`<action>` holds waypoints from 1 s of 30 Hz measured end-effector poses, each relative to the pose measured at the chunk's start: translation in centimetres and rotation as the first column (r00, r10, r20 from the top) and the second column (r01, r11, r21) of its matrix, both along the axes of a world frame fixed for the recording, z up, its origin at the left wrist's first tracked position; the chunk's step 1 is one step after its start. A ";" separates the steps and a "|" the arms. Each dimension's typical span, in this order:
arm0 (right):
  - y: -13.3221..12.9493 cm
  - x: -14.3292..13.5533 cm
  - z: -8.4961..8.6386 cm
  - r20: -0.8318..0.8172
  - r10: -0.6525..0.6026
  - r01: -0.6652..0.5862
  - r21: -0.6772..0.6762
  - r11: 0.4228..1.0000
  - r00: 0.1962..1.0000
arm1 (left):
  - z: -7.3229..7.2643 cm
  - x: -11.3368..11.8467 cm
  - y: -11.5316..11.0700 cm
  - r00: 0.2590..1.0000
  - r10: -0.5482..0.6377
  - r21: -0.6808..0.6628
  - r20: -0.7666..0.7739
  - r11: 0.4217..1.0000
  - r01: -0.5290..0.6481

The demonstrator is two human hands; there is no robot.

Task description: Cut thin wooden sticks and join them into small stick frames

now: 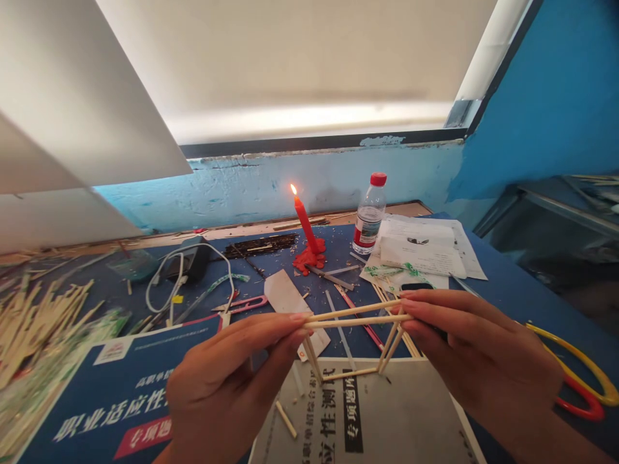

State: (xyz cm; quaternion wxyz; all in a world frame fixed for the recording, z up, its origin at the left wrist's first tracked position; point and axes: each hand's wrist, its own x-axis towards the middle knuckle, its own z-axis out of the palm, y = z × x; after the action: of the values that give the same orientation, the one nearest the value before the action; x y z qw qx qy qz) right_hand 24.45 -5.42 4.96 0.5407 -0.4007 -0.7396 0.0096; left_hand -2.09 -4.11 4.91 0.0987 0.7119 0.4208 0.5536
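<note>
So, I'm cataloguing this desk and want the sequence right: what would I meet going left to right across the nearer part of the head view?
Pile of loose sticks → left hand → stick frame → right hand → yellow and red handles.

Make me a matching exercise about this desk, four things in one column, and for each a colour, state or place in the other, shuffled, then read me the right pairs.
Things:
1. Candle
2. Bottle
3. Stick frame
4. Book at lower left

Descriptions:
A. Held between the left hand and the right hand
B. Blue, with white lettering
C. Red and lit, leaning slightly
D. Clear, upright, with a red cap

Right pairs: 1-C, 2-D, 3-A, 4-B
</note>
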 end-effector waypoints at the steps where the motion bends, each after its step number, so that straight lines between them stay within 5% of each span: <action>1: 0.1 0.0 0.0 -0.021 0.013 -0.013 -0.005 1.000 1.000 | 0.0 0.0 0.0 1.000 0.002 -0.002 0.003 1.000 -0.002; 19: 0.6 -0.3 -0.2 -0.230 0.098 -0.119 -0.080 0.990 0.968 | 0.3 0.2 -0.5 0.999 0.032 -0.037 0.008 0.999 -0.031; 30: 0.8 0.0 0.2 -0.142 0.088 -0.093 -0.027 0.995 0.986 | 0.3 0.3 -0.2 0.999 0.030 -0.051 0.016 0.998 -0.029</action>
State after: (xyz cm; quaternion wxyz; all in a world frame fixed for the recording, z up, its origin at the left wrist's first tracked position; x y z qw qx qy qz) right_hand 24.48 -4.59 5.12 0.5837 -0.3738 -0.7169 0.0749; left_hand -1.77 -4.34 5.23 0.1121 0.6983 0.4443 0.5500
